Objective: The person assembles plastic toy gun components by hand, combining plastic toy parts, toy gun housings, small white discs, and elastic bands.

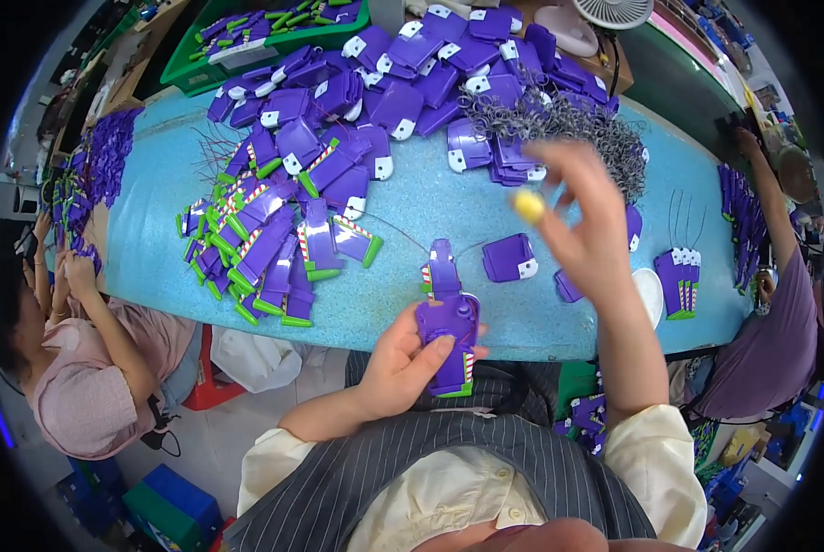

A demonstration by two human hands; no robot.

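My left hand [403, 361] is closed around a purple plastic wing part [448, 322] with a green end and a red-and-white striped edge. A thin dark wire runs from the upper end of this part. My right hand [577, 207] is raised over the table, slightly blurred, with thumb and fingers apart and nothing visible between them. A yellow cover sits on its thumb tip. Beyond it lies a tangled heap of grey metal springs [605, 147]. One purple shell with a white corner [509, 258] rests between my hands.
Purple shells [416, 55] are heaped at the back. Striped, green-tipped wing parts [255, 239] pile up on the left. A green crate [274, 46] stands back left; three wired parts [679, 283] and a white dish [647, 296] lie right. People sit at both sides.
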